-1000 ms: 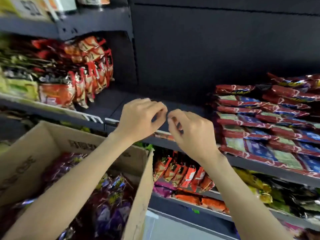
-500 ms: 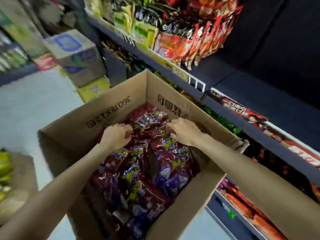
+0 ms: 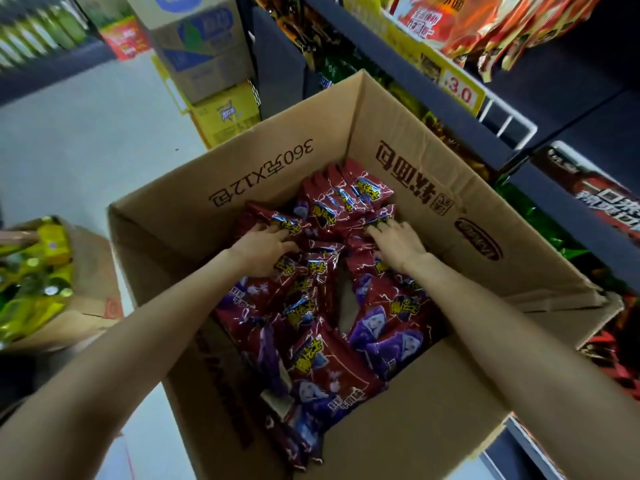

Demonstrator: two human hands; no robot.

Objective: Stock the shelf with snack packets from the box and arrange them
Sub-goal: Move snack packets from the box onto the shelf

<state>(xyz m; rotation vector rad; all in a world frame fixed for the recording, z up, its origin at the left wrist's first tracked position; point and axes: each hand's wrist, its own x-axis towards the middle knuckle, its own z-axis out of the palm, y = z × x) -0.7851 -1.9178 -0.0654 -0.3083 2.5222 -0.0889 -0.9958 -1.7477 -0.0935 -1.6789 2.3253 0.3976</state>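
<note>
While we lean over the open cardboard box (image 3: 398,140), everything else sits around it: to its left a lower carton (image 3: 93,292) holds yellow-green packets (image 3: 31,271), and beyond its far-left corner stands a stack of cartons (image 3: 207,64), a brown one with blue print on top of a yellow one. Inside the box lie the snack packets (image 3: 311,358), dark red with purple figures and yellow lettering, heaped loosely from the near wall to the far corner. Our left hand (image 3: 266,249) is down among them at the middle of the box, fingers bent around the top edge of a packet and thumb pressed against another. Just to its right, our right hand (image 3: 398,242) rests on the heap toward the box's far-right wall, fingers spread and fairly straight, tips pressing on a packet; we cannot tell whether it grips one. To the right of the box runs the dark shelf (image 3: 408,64), carrying a yellow price tag (image 3: 462,95) on its edge and red-orange bags (image 3: 485,26) above.
</note>
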